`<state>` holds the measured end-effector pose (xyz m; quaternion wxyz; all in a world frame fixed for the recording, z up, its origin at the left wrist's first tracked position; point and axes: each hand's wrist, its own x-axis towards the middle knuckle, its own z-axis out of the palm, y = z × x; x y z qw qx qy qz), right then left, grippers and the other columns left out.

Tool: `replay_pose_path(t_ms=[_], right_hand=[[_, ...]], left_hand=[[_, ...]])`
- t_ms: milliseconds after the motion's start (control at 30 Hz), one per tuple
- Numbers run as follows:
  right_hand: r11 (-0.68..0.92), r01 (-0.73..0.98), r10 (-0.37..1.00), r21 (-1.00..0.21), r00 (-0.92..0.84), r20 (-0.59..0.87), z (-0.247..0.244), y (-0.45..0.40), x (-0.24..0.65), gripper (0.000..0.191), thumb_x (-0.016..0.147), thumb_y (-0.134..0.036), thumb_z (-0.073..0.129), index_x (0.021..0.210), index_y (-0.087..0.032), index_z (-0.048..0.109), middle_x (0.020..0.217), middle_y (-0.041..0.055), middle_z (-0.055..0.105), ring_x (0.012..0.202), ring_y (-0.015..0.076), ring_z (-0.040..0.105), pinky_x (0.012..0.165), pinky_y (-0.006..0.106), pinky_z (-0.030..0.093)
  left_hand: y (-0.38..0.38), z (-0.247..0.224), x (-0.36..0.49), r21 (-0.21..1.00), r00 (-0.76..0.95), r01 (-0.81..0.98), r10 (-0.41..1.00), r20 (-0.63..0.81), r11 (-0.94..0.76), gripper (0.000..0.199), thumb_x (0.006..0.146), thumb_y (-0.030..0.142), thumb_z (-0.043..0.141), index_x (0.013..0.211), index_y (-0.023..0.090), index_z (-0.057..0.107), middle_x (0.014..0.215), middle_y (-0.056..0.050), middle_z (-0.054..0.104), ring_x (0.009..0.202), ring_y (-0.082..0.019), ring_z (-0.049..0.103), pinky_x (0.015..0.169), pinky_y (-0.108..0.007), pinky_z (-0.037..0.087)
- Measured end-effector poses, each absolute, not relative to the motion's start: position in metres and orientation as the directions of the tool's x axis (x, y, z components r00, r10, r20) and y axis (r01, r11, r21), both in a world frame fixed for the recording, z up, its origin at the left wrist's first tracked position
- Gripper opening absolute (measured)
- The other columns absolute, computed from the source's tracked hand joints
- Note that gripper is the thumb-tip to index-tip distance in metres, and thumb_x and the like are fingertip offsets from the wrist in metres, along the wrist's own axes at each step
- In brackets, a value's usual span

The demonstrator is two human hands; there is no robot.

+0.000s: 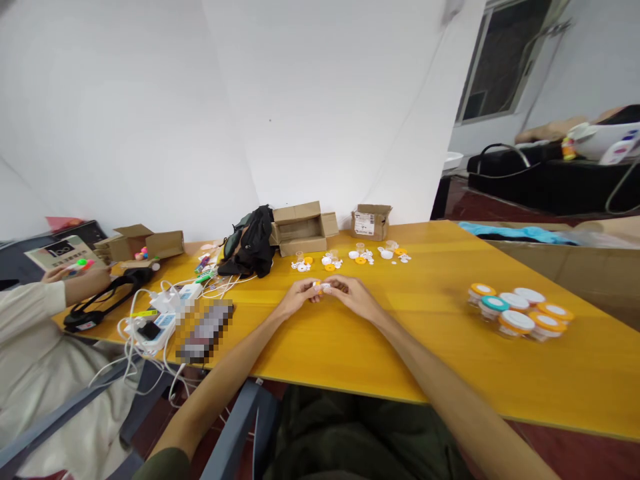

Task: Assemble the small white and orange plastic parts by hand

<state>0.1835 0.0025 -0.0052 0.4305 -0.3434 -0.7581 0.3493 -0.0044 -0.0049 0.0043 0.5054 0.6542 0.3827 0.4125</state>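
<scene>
Both my hands meet above the middle of the yellow table (340, 353). My left hand (299, 297) pinches a small orange and white piece (317, 285). Touching or nearly touching it is a small white piece (327, 288) between the fingers of my right hand (349, 293). The fingers partly cover both pieces, so their exact shape cannot be told. Beyond the hands lie small groups of white and orange round parts (361, 261), with clear cups (391, 245) among them.
Several lidded jars (517, 322) stand at the right. Open cardboard boxes (300, 230) and a black bag (250, 243) line the wall. A power strip (167, 320) with cables and a pixelated dark object (206, 333) lie left. A person's arm (83, 287) reaches in at far left.
</scene>
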Motion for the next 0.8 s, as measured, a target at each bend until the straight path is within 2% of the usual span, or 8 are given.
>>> replay_pose_path(t_ms=[200,367,467,667,800], right_hand=[[0.487,0.326,0.852,-0.81,-0.383,0.358,-0.012,0.006,0.185,0.039,0.089,-0.05,0.046,0.069,-0.02,0.061,0.061,0.0005,0.061,0.06,0.0171,0.057,0.063,0.029,0.045],[0.453,0.213,0.862,-0.866,-0.354,0.364,-0.015,0.007,0.182,0.035,0.082,-0.054,0.057,0.092,-0.021,0.059,0.072,0.0005,0.065,0.065,0.0172,0.06,0.064,0.029,0.048],[0.454,0.187,0.859,-0.872,-0.353,0.371,-0.014,0.006,0.181,0.037,0.079,-0.058,0.058,0.085,-0.022,0.056,0.072,0.0007,0.064,0.064,0.0166,0.06,0.061,0.029,0.048],[0.446,0.32,0.87,-0.836,-0.375,0.321,-0.011,0.006,0.184,0.044,0.086,-0.06,0.045,0.064,-0.023,0.051,0.055,-0.0004,0.057,0.054,0.0159,0.055,0.054,0.028,0.042],[0.451,0.276,0.869,-0.849,-0.354,0.346,-0.012,0.005,0.183,0.039,0.082,-0.061,0.053,0.077,-0.022,0.056,0.063,-0.0008,0.062,0.057,0.0163,0.058,0.056,0.028,0.044]], left_hand=[[-0.003,-0.001,-0.003,0.985,0.333,0.049,0.932,0.141,-0.166,0.052,0.058,0.049,0.084,0.096,0.015,0.071,0.083,-0.003,0.07,0.071,-0.014,0.061,0.073,-0.028,0.048],[-0.001,-0.004,-0.002,0.987,0.329,0.039,0.935,0.132,-0.153,0.048,0.057,0.042,0.086,0.094,0.015,0.07,0.089,-0.005,0.072,0.083,-0.018,0.064,0.082,-0.031,0.049],[-0.001,-0.004,-0.002,0.987,0.324,0.04,0.936,0.136,-0.157,0.047,0.056,0.04,0.087,0.092,0.015,0.069,0.091,-0.005,0.073,0.087,-0.018,0.065,0.085,-0.031,0.048],[0.0,-0.006,-0.003,0.985,0.334,0.057,0.933,0.133,-0.161,0.046,0.056,0.036,0.088,0.091,0.016,0.068,0.094,-0.007,0.073,0.089,-0.019,0.067,0.088,-0.032,0.048],[0.001,-0.007,-0.003,0.982,0.329,0.065,0.933,0.145,-0.175,0.045,0.056,0.036,0.088,0.091,0.016,0.067,0.092,-0.006,0.073,0.087,-0.018,0.067,0.087,-0.032,0.049]])
